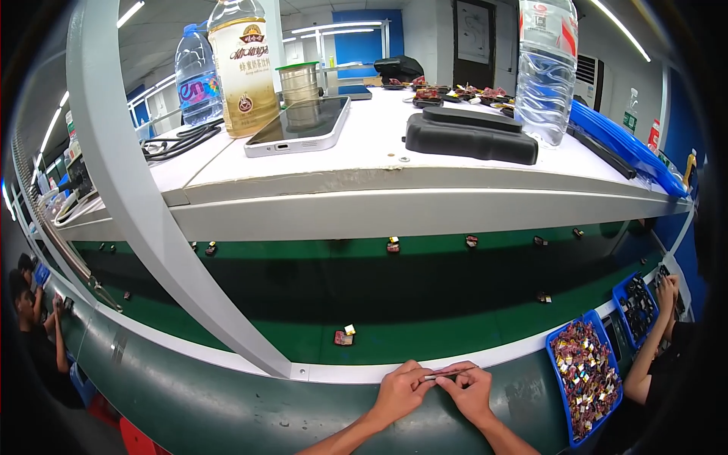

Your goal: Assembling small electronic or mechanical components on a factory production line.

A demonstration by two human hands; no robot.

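Observation:
Over the near edge of the green work surface (pixel 318 409), my left hand (pixel 400 394) and my right hand (pixel 468 392) meet fingertip to fingertip. Pinched between them is a thin, dark reddish strip with a pale end (pixel 449 373), too small to name its kind. Both hands are closed on it, thumbs and forefingers pressed together. To the right of my right hand stands a blue tray (pixel 557 364) full of small red parts with white and yellow bits. A small red part with a white tab (pixel 344 337) lies on the green belt beyond my hands.
A white shelf (pixel 364 178) spans above the belt (pixel 432 341), bearing bottles (pixel 547 83), a phone (pixel 299 125) and a black case (pixel 470 136). A grey post (pixel 189 250) rises at left. Another blue tray (pixel 623 303) holds black parts. People sit at both sides, one arm (pixel 644 364) near the trays.

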